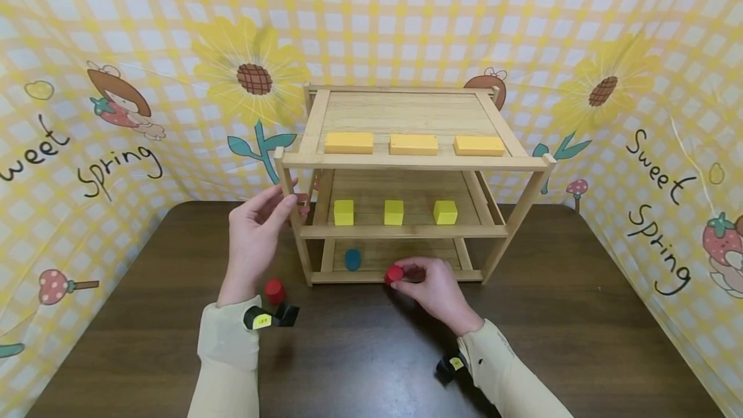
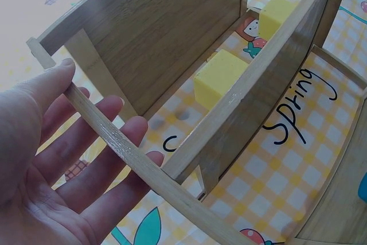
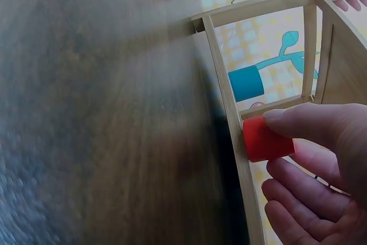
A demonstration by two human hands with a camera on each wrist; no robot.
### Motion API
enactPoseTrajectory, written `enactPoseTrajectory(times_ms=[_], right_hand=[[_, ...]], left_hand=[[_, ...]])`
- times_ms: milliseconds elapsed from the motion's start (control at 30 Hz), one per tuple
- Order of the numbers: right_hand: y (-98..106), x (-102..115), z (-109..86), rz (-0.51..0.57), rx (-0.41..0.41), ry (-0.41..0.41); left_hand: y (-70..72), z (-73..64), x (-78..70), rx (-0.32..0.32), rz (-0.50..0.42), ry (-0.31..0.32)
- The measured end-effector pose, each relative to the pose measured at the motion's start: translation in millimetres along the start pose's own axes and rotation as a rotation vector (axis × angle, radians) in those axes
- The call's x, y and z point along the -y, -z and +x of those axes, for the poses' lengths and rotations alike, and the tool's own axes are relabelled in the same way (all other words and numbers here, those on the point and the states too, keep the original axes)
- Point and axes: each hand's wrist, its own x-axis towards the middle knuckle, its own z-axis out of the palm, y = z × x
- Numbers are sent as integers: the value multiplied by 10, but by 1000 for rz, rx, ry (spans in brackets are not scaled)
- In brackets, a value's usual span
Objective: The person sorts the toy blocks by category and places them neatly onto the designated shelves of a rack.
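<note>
A three-tier wooden shelf (image 1: pixel 409 162) stands on the dark table. My left hand (image 1: pixel 258 224) holds its left front post (image 2: pixel 109 133), the thumb on one side and the fingers behind. Between thumb and fingers my right hand (image 1: pixel 436 289) pinches a red cylinder (image 3: pixel 266 139) at the front rail of the bottom tier. To the left on that tier stands a blue cylinder (image 1: pixel 352 260). Another red cylinder (image 1: pixel 275 291) sits on the table beside the left wrist, outside the shelf.
Several blocks line the upper tiers: yellow cubes (image 1: pixel 393 212) in a row on the middle one, flat orange-yellow blocks (image 1: pixel 413 144) along the top one's front. Checked yellow cloth (image 1: pixel 371 37) hangs behind and at both sides of the table (image 1: pixel 580 315).
</note>
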Motion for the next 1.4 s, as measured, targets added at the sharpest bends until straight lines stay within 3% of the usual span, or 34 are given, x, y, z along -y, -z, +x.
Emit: enactPoseTrajectory(times_ms=[500,933,1400], right_hand=[[1,-21,101,-45,-66,15],[-14,-33,191,-54,-71,-46],[-40,-49,230,-102,-84,-44]], left_hand=[[10,-2,5,-1,5,-6],[6,9,7,1,-28,-15],[5,1,16,9,-34,-11]])
